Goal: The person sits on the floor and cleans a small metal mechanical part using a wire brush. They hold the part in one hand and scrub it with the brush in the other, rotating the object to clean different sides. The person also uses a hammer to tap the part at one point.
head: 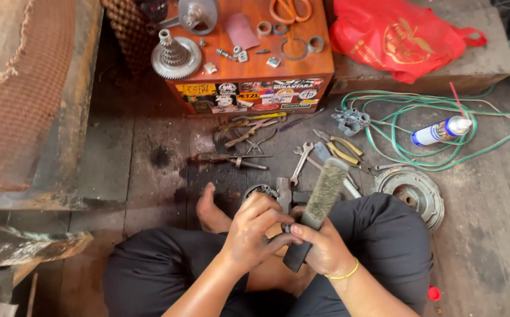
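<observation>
A wire brush (321,199) is clenched in the right hand (325,246) — a small part, mostly hidden, is pinched by the left hand (254,230), just above the lap, near the spanners (302,161).

Floor workshop — strewn wrenches (301,161), gear (175,57)

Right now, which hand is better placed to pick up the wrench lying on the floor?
Left, probably: the right hand grips the wire brush, while the left hand only steadies a small part, and the wrench lies just ahead.
</observation>
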